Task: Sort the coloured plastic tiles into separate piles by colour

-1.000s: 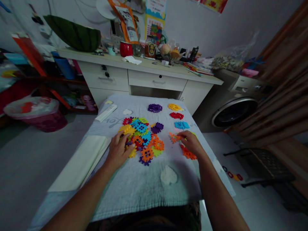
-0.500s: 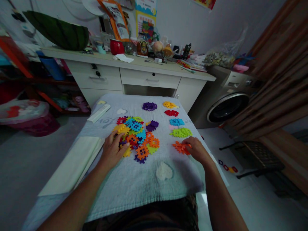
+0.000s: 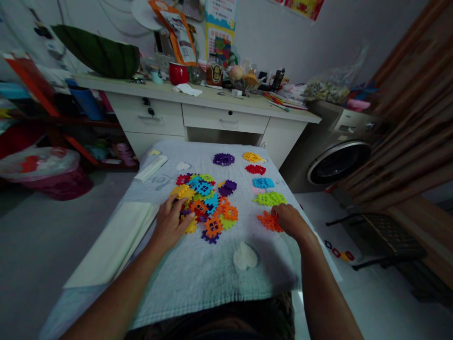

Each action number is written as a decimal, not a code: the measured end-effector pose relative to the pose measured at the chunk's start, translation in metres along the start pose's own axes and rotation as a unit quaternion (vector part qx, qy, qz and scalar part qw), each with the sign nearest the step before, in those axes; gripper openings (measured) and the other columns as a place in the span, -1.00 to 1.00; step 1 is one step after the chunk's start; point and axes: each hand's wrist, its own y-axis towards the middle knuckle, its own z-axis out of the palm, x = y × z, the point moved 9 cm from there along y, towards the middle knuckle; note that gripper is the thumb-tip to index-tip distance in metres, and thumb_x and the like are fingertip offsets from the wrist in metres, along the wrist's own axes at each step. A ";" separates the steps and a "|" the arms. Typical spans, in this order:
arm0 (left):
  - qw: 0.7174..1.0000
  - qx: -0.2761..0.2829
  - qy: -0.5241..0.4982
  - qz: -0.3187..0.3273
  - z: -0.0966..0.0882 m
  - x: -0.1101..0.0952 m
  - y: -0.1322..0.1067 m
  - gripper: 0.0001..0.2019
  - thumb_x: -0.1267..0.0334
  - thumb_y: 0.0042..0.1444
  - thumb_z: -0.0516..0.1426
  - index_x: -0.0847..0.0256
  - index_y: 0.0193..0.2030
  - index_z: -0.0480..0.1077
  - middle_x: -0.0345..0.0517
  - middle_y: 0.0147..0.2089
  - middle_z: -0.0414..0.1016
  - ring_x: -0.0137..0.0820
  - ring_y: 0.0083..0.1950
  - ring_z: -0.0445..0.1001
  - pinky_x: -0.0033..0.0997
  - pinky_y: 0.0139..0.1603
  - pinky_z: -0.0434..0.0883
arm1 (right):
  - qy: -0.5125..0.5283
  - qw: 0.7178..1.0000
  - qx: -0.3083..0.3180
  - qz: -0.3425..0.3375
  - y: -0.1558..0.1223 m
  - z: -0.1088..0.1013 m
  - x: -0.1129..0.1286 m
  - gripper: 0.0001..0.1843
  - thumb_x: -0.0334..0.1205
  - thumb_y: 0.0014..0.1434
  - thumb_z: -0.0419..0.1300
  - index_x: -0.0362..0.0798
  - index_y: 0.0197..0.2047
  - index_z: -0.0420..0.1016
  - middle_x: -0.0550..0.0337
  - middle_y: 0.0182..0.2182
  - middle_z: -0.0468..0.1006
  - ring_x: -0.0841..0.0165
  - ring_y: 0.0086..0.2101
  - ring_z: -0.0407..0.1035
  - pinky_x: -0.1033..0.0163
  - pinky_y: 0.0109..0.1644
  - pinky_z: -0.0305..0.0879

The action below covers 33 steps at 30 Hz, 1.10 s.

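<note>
A mixed heap of coloured plastic interlocking tiles [image 3: 207,200] lies mid-table on a pale blue towel [image 3: 212,274]. My left hand [image 3: 171,224] rests on the heap's left edge, fingers curled over yellow and purple pieces. My right hand [image 3: 290,221] sits on the orange tile pile [image 3: 267,221] at the right, fingers closed on those pieces. Behind it lie sorted piles: green [image 3: 269,199], blue [image 3: 263,182], red [image 3: 255,169], yellow [image 3: 252,157] and purple [image 3: 223,159].
A white remote [image 3: 151,168] and a folded cream cloth [image 3: 115,243] lie at the table's left. A cluttered white desk [image 3: 212,106] stands behind, a washing machine [image 3: 336,158] at the right, a pink bin [image 3: 46,170] at the left, a dark chair [image 3: 385,236] beside the table.
My right hand carried an orange tile back from the table's middle to the orange pile at the right, uncovering the green pile. My left hand stayed on the heap.
</note>
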 end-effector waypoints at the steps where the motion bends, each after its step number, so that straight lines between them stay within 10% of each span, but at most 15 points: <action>1: 1.000 0.000 -0.001 0.002 0.000 0.000 0.000 -0.52 -0.03 0.19 0.04 0.13 0.17 0.30 0.11 0.26 0.15 -0.01 0.28 0.20 0.08 0.29 0.20 | 0.004 1.000 0.004 -0.005 0.001 0.001 0.000 -0.70 -0.47 0.17 0.02 -0.04 -0.26 0.56 -0.02 -0.29 0.56 0.23 -0.27 0.38 0.23 -0.25 0.08; 10: 1.000 -0.002 -0.001 0.003 0.000 -0.001 0.000 -0.51 -0.03 0.18 0.05 0.17 0.18 0.31 0.14 0.28 0.14 -0.01 0.27 0.21 0.08 0.28 0.22 | 0.022 0.999 0.015 -0.023 0.011 -0.013 0.011 -0.72 -0.47 0.12 0.03 -0.05 -0.27 0.55 0.04 -0.28 0.60 0.26 -0.24 0.43 0.25 -0.23 0.12; 16: 1.000 0.001 0.000 0.000 -0.001 -0.002 0.000 -0.51 -0.03 0.19 0.03 0.19 0.17 0.31 0.15 0.27 0.15 0.00 0.27 0.21 0.09 0.28 0.22 | 0.039 0.992 -0.014 -0.121 0.052 -0.026 0.082 -0.68 -0.28 0.17 0.15 -0.07 0.00 0.52 -0.02 -0.08 0.56 0.19 -0.07 0.40 0.21 -0.02 0.21; 22: 1.000 -0.001 -0.008 -0.002 -0.002 -0.002 0.000 -0.54 -0.01 0.21 0.03 0.20 0.15 0.33 0.14 0.26 0.17 -0.02 0.27 0.21 0.08 0.27 0.22 | 0.047 0.989 -0.038 -0.134 0.111 -0.012 0.132 -0.49 -0.52 0.16 0.01 -0.04 0.15 0.40 -0.02 0.06 0.45 0.26 0.02 0.34 0.23 0.07 0.18; 33: 1.000 -0.012 -0.015 -0.002 -0.003 -0.003 0.002 -0.56 0.00 0.20 0.05 0.18 0.13 0.35 0.12 0.27 0.18 -0.03 0.27 0.23 0.07 0.27 0.24 | 0.093 0.986 -0.055 -0.125 0.162 -0.014 0.124 -0.67 -0.39 0.19 0.08 -0.09 -0.03 0.57 -0.02 -0.07 0.58 0.25 -0.07 0.42 0.28 -0.02 0.23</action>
